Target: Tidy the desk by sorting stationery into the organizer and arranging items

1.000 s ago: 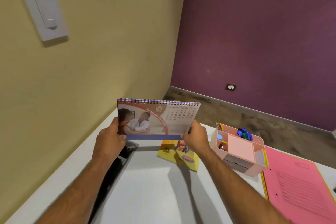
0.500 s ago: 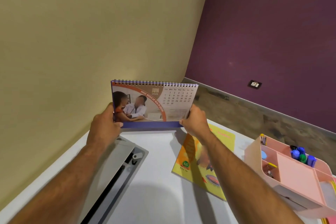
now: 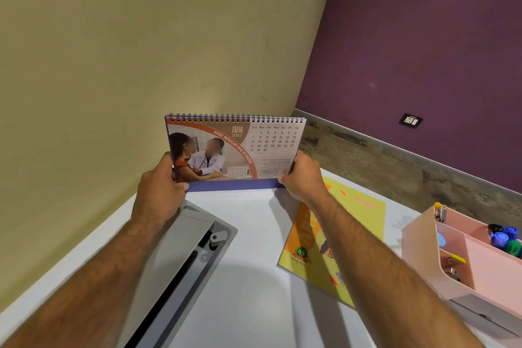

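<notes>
A spiral-bound desk calendar (image 3: 236, 151) showing June stands upright at the far end of the white desk (image 3: 248, 291), near the corner of the walls. My left hand (image 3: 161, 186) grips its lower left edge and my right hand (image 3: 303, 176) grips its lower right corner. Its purple base is at desk level; whether it touches I cannot tell. A pink organizer (image 3: 469, 260) sits at the right with blue and green markers (image 3: 505, 240) and small items in its compartments.
A yellow booklet (image 3: 339, 234) lies flat on the desk under my right forearm. A grey cable-tray flap (image 3: 192, 248) is set into the desk along the left. The yellow wall runs close on the left, the purple wall behind.
Both hands have carried the calendar farther toward the back corner and lower, down to desk level. The view has shifted left, so the organizer now sits at the right edge.
</notes>
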The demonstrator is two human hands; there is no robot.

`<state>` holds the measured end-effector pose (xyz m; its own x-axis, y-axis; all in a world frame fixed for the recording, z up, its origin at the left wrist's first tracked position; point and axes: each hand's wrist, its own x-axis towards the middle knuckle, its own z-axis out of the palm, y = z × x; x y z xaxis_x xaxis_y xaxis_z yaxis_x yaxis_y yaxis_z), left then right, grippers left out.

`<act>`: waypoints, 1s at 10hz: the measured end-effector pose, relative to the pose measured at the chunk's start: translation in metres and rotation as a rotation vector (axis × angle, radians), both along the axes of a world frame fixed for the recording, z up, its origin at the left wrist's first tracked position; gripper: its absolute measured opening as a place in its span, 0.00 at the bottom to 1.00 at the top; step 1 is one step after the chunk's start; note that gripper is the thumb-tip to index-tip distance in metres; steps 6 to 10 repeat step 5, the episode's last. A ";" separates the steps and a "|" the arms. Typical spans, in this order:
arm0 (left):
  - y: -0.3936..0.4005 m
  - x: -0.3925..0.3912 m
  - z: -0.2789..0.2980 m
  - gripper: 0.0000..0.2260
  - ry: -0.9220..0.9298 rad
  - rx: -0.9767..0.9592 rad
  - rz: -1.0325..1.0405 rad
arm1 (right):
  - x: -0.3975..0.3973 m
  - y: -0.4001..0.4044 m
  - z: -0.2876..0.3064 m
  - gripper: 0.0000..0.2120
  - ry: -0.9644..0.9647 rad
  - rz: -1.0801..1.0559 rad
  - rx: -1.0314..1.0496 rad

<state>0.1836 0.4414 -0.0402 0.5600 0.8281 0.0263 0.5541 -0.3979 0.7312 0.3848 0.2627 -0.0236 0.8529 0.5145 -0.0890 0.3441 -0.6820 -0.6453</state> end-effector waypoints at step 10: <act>-0.023 -0.039 0.026 0.25 0.121 0.132 0.001 | -0.036 -0.056 0.011 0.24 0.108 -0.129 0.111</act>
